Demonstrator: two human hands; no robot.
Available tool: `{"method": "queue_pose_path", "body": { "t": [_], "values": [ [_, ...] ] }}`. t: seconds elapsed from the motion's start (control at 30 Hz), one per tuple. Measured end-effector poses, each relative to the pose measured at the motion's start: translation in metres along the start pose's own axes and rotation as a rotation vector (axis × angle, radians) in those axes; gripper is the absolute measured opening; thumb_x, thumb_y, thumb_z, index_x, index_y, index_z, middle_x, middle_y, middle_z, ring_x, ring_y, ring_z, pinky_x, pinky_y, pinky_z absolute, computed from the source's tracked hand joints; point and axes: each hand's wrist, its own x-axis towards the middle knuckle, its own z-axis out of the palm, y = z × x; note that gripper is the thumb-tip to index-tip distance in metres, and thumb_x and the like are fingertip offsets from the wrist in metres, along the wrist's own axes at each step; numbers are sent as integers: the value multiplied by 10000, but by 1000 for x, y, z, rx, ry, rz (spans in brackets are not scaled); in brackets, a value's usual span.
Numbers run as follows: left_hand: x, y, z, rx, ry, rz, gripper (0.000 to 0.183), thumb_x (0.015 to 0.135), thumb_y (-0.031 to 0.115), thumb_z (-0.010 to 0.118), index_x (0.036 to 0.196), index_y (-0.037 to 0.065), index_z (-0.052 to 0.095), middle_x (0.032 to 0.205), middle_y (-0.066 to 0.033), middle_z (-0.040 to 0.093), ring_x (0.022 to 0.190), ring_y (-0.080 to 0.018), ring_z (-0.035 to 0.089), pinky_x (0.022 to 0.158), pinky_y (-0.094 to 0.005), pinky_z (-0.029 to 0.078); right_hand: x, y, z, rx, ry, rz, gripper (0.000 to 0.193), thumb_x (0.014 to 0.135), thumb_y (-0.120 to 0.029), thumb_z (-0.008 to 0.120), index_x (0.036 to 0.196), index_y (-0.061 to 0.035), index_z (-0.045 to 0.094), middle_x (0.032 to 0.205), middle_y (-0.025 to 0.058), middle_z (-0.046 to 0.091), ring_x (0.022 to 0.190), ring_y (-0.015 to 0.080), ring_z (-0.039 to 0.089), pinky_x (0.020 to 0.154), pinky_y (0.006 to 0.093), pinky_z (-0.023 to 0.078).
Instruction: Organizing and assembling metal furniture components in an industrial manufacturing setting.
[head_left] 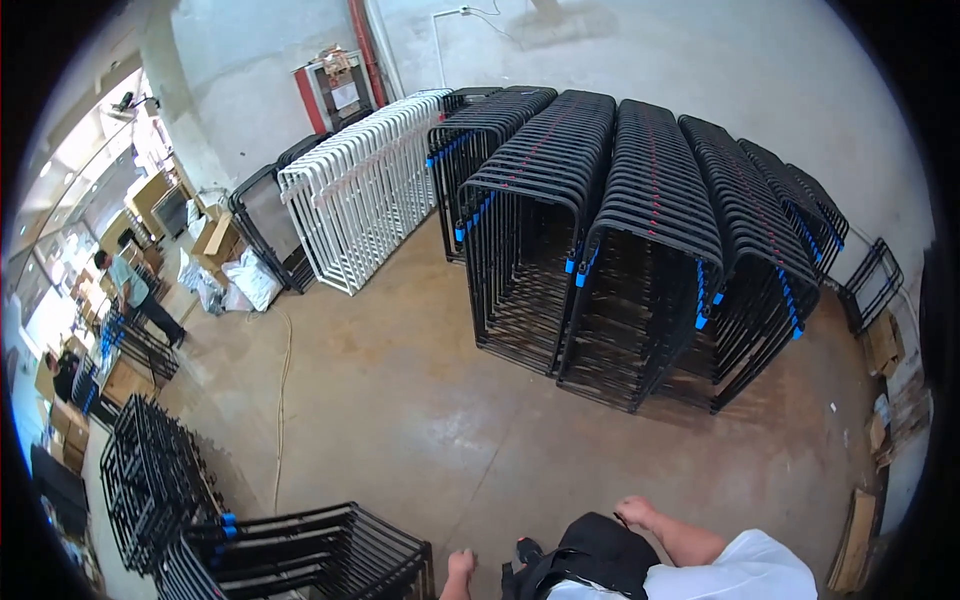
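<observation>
Black frames (pixel 390 530): seven o'clock, nested, likely to save space
Left hand (pixel 462 562): six o'clock, fingers curled, hold unclear
Right hand (pixel 637 512): five o'clock, cannot tell hold

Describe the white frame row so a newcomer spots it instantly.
Before the back wall stand several rows of black frames. Just left of them, white frames stand packed in one row on the floor. Their colour sets them apart: neighbouring frames are black.
</observation>
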Motion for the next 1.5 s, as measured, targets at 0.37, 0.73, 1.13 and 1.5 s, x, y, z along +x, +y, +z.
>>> {"method": "queue_pose_path", "body": {
  "t": [0.37, 0.73, 1.13, 1.5],
  "values": [
    [146, 320, 13, -453, -161, 24, 317, 1098, 287, 557, 1226, 19, 669, 1122, -123, 752, 951, -271, 747, 811, -417, 615, 227, -274, -91, 447, -157, -132, 315, 1049, -245, 639, 1273, -37, 714, 1068, 58, 772, 861, 133, 721, 714, 293, 604],
    [334, 719, 105, -539, -526, 187, 478, 1144, 466, 466, 1348, 70, 638, 1398, -129, 684, 1264, -304, 635, 1077, -492, 503, 381, -565, -318, 972, 7, -380, 372, 1105, -261, 578, 1400, -42, 637, 1214, 126, 760, 984, 197, 743, 820, 339, 613],
    [438, 1185, 297, -1047, -1232, 142, 646, 1116, 534, 344, 1527, 81, 552, 1590, -130, 554, 1464, -337, 493, 1273, -521, 330, 379, -617, -395, 1285, 144, -298, 419, 1118, -262, 558, 1451, -8, 580, 1339, 177, 700, 1114, 262, 718, 947, 396, 587],
    [421, 1240, 305, -1395, -1514, 206, 646, 1125, 487, 364, 1621, 79, 439, 1712, -100, 401, 1607, -298, 297, 1347, -508, 172, 481, -635, -446, 1824, 168, -607, 448, 1148, -397, 466, 1503, -145, 572, 1472, 76, 645, 1247, 292, 670, 1028, 467, 555]
  ]
}}
